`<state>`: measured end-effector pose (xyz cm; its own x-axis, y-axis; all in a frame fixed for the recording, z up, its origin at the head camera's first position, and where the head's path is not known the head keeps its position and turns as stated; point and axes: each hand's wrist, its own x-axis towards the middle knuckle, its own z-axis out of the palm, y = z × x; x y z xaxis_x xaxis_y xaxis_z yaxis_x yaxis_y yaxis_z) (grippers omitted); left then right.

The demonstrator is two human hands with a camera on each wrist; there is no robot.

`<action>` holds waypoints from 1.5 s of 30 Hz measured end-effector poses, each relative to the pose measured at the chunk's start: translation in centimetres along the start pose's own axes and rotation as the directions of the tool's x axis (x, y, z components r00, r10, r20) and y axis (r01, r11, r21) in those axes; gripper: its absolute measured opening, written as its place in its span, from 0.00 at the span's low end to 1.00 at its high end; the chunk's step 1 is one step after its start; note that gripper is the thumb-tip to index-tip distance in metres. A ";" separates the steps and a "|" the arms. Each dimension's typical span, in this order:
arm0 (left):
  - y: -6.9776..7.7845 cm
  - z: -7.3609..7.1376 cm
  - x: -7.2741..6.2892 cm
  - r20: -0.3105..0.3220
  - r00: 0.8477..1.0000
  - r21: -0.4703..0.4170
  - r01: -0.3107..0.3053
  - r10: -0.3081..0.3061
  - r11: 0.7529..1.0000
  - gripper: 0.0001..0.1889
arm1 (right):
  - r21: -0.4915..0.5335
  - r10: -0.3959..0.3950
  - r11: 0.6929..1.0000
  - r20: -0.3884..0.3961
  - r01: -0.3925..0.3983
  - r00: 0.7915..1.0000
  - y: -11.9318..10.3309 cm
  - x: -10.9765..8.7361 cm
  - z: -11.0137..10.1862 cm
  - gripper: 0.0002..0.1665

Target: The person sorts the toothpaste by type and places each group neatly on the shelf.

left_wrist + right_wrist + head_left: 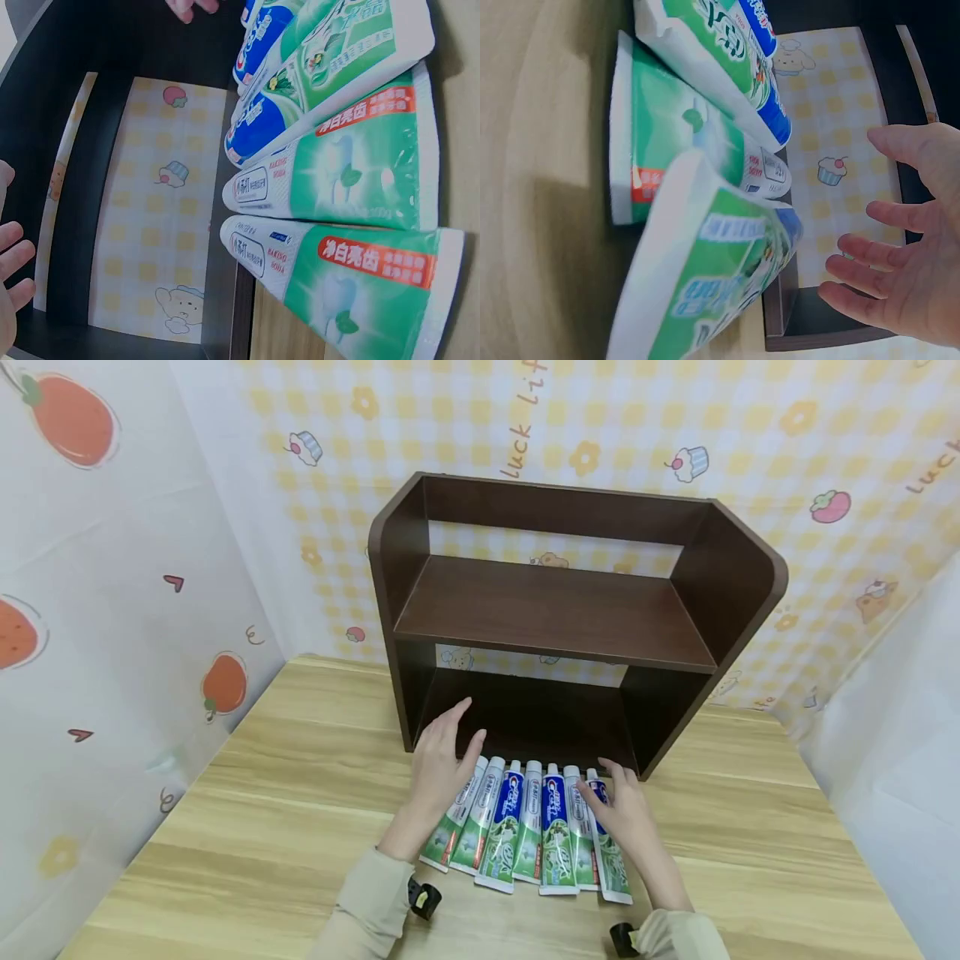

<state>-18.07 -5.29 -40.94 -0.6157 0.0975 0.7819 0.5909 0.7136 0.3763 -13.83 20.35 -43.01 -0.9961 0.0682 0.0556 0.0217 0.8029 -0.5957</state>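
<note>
Several toothpaste tubes lie side by side in front of a dark brown shelf unit, caps toward it. Green-and-white tubes (pixel 337 277) mix with blue-and-green ones (pixel 555 827). My left hand (pixel 438 764) is over the left end of the row, fingers extended toward the lower compartment; its fingers (pixel 16 259) show at the left wrist view's edge. Over the right end is my right hand (pixel 624 806), thumb and fingers spread, beside the rightmost tube (pixel 712 277). In the right wrist view its palm and spread fingers hold nothing. Whether either hand touches a tube is unclear.
The shelf unit (pixel 555 610) has two tiers and stands against a yellow-checked backdrop (pixel 315 410). Its side panels and lower front edge are close to the hands. Below lies a wood-grain table (pixel 300 793); a white printed sheet (pixel 135 543) hangs at left.
</note>
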 end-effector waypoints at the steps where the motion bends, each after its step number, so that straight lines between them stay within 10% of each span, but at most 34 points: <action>1: 0.0 -0.1 0.1 0.004 1.000 -0.010 0.014 -0.014 1.000 0.25 | 0.003 0.009 1.000 0.008 -0.009 1.000 0.1 0.0 0.0 0.38; 31: -4.7 -3.1 0.3 -0.109 0.950 -0.130 0.277 -0.292 0.952 0.26 | 0.023 0.151 0.988 0.084 -0.154 0.985 2.5 -1.1 1.4 0.41; 45: -6.8 -2.8 0.7 -0.049 0.923 -0.116 0.374 -0.381 0.920 0.26 | 0.028 0.173 0.984 0.108 -0.177 0.979 2.4 -1.5 1.3 0.43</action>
<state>-21.07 -12.07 -41.55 -0.7684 -0.2157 0.6025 0.3742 0.6123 0.6964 -12.42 21.38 -45.61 -0.9807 0.1415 -0.1352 0.1951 0.7615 -0.6181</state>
